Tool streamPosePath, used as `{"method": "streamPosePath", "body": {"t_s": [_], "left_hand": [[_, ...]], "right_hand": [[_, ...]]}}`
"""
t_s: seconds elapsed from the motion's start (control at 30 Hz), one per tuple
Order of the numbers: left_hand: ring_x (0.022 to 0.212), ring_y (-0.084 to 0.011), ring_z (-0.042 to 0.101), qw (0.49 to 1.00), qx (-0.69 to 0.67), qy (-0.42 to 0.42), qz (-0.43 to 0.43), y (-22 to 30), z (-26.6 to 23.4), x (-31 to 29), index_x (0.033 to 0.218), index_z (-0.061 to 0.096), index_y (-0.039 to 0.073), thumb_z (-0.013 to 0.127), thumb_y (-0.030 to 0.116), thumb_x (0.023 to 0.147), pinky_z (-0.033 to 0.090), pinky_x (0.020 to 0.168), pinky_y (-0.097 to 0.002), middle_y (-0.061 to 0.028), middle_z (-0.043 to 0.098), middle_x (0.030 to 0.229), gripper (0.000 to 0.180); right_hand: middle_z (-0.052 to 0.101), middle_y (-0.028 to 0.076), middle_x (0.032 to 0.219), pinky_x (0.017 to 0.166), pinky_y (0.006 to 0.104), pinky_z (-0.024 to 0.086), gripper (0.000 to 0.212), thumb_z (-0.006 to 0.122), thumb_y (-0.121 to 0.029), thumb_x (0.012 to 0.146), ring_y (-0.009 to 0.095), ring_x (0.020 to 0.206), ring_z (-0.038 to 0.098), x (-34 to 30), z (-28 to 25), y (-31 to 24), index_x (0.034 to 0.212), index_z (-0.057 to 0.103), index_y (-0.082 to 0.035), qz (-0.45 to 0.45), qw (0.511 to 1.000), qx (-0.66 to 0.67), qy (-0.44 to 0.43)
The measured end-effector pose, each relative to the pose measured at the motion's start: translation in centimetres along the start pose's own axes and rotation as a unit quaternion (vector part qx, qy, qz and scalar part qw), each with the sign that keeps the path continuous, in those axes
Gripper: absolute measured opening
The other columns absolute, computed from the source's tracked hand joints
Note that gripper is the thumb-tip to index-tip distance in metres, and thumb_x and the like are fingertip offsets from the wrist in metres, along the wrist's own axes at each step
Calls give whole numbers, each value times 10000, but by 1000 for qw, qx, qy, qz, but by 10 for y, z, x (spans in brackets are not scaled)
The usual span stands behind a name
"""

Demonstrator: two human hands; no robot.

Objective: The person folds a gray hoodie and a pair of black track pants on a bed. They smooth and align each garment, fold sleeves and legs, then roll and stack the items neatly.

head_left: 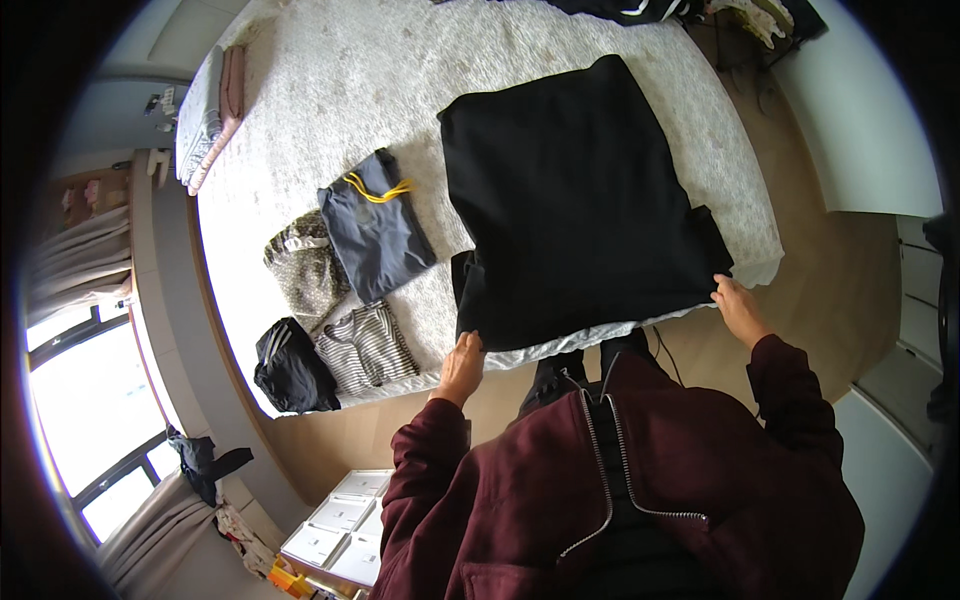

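A large black garment (565,190) lies spread flat on the bed, its near edge along the mattress edge in front of me. Narrow flaps stick out at both of its sides, perhaps sleeves. My left hand (461,368) pinches its near left corner. At the near right corner, my right hand (738,308) has its fingers closed on the cloth. Left of it rests a folded dark grey drawstring bag (375,235) with a yellow cord.
The bed (330,90) has a pale patterned cover. Beside the bag lie a dotted garment (305,275), a striped garment (368,350) and a black bundle (295,368). Folded bedding (215,115) sits far left. White boxes (340,520) stand behind me, left. Dark clothes (640,10) lie at the far edge.
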State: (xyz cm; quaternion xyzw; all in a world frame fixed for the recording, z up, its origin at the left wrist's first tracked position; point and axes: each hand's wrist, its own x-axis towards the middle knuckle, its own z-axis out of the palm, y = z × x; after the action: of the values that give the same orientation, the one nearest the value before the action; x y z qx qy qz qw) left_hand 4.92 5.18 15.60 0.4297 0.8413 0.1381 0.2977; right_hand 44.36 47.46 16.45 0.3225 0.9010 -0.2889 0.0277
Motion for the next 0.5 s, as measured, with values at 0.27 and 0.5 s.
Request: {"method": "streamPosePath", "body": {"t_s": [0.27, 0.5], "left_hand": [[992, -438, 600, 984, 16, -150, -98, 2, 57, -40, 1147, 545, 36, 589, 79, 878, 499, 796, -514, -200, 557, 1110, 276], [938, -411, 649, 961, -9, -262, -93, -49, 57, 40, 986, 636, 56, 651, 302, 865, 531, 791, -485, -215, 661, 1027, 275]], "right_hand": [[623, 230, 1034, 847, 460, 483, 241, 612, -45, 902, 399, 1012, 586, -42, 22, 35, 1098, 527, 65, -7, 982, -70, -174], [610, 277, 833, 702, 532, 473, 167, 604, -120, 887, 463, 834, 611, 27, 29, 43, 879, 516, 22, 91, 942, -31, -321]]}}
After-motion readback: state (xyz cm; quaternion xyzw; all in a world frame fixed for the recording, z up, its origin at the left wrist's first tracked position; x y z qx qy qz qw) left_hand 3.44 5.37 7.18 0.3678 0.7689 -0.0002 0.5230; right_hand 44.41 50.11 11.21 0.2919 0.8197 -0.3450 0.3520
